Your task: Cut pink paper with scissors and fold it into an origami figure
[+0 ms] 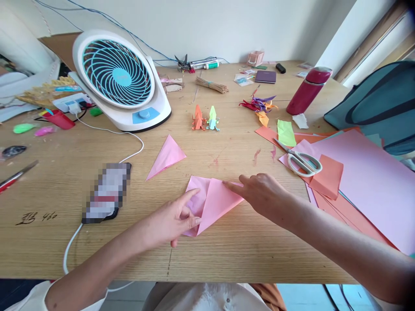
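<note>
A pink paper point(215, 202), partly folded into a triangle, lies on the wooden table point(227, 250) in front of me. My left hand point(175, 220) rests on its left part, fingers stretched out flat, index finger pointing along the fold. My right hand point(262, 194) presses the paper's upper right edge with extended fingers. A second folded pink triangle point(166, 156) lies apart, farther up and to the left.
Scissors point(303, 160) lie on a stack of pink and orange sheets point(369, 181) at the right. A white fan point(118, 80), a phone point(106, 193) on a cable, small origami figures point(205, 118), a red bottle point(308, 91) and a teal bag point(379, 106) stand around.
</note>
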The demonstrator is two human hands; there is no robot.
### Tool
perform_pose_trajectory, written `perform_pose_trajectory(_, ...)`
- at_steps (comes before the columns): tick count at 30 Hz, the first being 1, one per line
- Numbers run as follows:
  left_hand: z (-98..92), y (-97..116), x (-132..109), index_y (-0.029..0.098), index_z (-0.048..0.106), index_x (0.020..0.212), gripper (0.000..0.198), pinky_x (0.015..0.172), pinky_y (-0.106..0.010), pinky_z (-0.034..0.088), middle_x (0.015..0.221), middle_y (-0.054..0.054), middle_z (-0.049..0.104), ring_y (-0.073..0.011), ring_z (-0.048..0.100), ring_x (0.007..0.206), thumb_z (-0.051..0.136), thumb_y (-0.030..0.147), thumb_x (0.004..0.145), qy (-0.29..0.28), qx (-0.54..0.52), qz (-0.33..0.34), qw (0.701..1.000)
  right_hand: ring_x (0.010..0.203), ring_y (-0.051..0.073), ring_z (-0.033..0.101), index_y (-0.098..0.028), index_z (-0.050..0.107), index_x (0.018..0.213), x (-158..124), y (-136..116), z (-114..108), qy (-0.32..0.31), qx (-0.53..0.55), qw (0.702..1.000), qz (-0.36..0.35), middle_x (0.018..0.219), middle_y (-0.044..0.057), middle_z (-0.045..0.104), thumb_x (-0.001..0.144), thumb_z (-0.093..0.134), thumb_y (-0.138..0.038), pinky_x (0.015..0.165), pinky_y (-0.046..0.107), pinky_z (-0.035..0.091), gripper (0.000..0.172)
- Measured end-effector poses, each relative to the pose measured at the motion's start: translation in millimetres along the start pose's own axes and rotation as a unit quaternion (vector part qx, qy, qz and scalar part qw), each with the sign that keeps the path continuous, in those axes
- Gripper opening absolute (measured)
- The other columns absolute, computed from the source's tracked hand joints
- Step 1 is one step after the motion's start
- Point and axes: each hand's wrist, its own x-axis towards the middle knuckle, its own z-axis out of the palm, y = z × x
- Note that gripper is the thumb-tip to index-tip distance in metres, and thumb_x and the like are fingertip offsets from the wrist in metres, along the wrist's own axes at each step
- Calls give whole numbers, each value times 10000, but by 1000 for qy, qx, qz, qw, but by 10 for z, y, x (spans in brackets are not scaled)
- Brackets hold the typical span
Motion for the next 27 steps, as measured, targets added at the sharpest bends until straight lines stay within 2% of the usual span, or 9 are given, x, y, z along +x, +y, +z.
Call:
perform_pose_trajectory(1,22,35,-14,259,262,1494,648,498,-265,489,842,-7,657,-134,580,526,536,388,922,55,69,23,996,664,161,613,-235,476,1401,0,-6,-13,-2,1,1000,2,939,85,641,833,573,-62,540,303,278,602)
perform_pose_trajectory(3,110,136,-22,258,438,1375,428,712,-338,544,1001,-54,676,-202,666,811,468,266,948,167,190,113,961,676,165,622,-233,468,1409,-2,-23,-45,-10,1,1000,7,931,83,640,850,551,-56,534,304,272,593)
perform_pose_trajectory(6,339,307,43,249,493,1316,386,1001,-372,482,1272,-73,609,-203,584,1180,358,137,972,158,263,270,913,713,182,631,-219,467,1411,-8,-44,-64,-13,-2,1000,7,949,93,649,854,539,-39,540,310,289,590)
perform_pose_trajectory(8,512,383,124,218,417,1397,412,1136,-391,382,1413,-97,522,-210,456,1352,385,180,989,136,306,317,887,722,194,626,-205,478,1398,-6,-44,-48,-3,-6,1000,3,955,103,652,841,558,-40,541,316,299,586)
perform_pose_trajectory(11,716,377,245,114,266,1480,550,1184,-484,303,1558,-205,324,-297,250,1477,431,310,992,156,351,285,878,738,210,625,-187,597,1245,6,-29,-27,-8,-11,1000,-10,930,109,641,859,555,-74,539,320,293,404)
perform_pose_trajectory(13,795,297,306,54,178,1500,673,1190,-500,291,1583,-264,220,-323,189,1490,434,408,988,164,353,258,884,751,212,636,-192,624,1186,11,-26,-43,-23,-11,1000,-6,938,106,638,876,534,-75,540,313,287,343)
perform_pose_trajectory(19,883,73,425,50,147,1515,861,1185,-541,292,1571,-293,217,-369,188,1474,435,613,931,190,386,212,877,707,180,644,-238,515,1344,-6,-55,-106,-23,-19,999,16,948,88,644,848,554,-42,525,297,269,535)
perform_pose_trajectory(24,907,120,465,-35,224,1486,988,1165,-552,324,1539,-333,250,-411,226,1451,457,701,869,190,426,175,867,726,182,633,-241,461,1402,-21,-58,-65,-8,-25,1000,14,948,84,630,834,544,-27,533,303,268,613)
perform_pose_trajectory(27,884,154,480,-11,288,1471,972,1150,-535,357,1521,-320,307,-402,283,1434,442,727,858,212,446,179,851,741,185,626,-241,447,1413,-32,-64,-50,-3,-28,999,16,952,87,626,834,540,-24,546,312,275,625)
